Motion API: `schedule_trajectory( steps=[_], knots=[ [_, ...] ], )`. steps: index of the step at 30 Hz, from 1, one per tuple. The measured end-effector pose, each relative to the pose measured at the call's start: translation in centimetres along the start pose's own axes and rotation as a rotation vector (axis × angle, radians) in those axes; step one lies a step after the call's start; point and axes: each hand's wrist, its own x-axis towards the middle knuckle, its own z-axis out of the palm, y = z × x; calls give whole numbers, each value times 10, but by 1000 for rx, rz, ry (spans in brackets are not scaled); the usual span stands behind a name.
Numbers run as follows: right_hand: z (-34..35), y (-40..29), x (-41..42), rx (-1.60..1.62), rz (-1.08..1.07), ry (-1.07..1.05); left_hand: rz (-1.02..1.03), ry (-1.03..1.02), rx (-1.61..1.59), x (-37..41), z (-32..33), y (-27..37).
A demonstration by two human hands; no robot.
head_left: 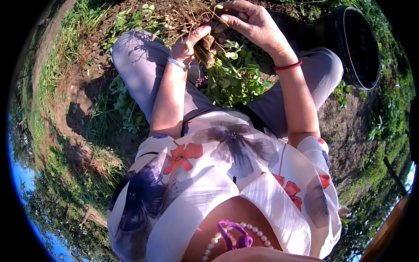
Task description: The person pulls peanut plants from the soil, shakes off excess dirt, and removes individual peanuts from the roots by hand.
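Note:
My left hand point(188, 44), with a silvery bangle at its wrist, grips an uprooted peanut plant point(186, 16) by its roots, thumb on top. Peanut pods point(209, 54) with soil on them hang below the thumb. Close by on the right is my right hand point(250, 24), a red band on its wrist, thumb and fingers curved around the pods at the root cluster; whether it pinches one is not clear. Green leaves of peanut plants point(234, 82) spread under the hands, between my legs.
A dark round bucket point(347, 49) lies tipped with its rim facing right, beside my right knee point(327, 64). Pulled green plants point(126, 101) lie on the soil at the left. Bare soil point(343, 121) and low greenery are at the right.

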Motion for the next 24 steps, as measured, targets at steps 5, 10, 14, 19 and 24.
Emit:
schedule_trajectory(
  steps=[5,10,14,19,24],
  knots=[
    [1,2,8,-386,-48,62,309,-235,512,3,-30,-11],
    [0,6,11,-877,-409,30,65,35,253,-6,-2,-3],
    [5,4,4,-1248,-325,17,-53,-124,-201,-1,-1,-8],
    [-2,34,10,-1530,-258,209,-57,-168,-280,2,7,-8],
    [-60,63,19,-1539,-227,591,97,-480,-295,7,14,-3]
  ],
)
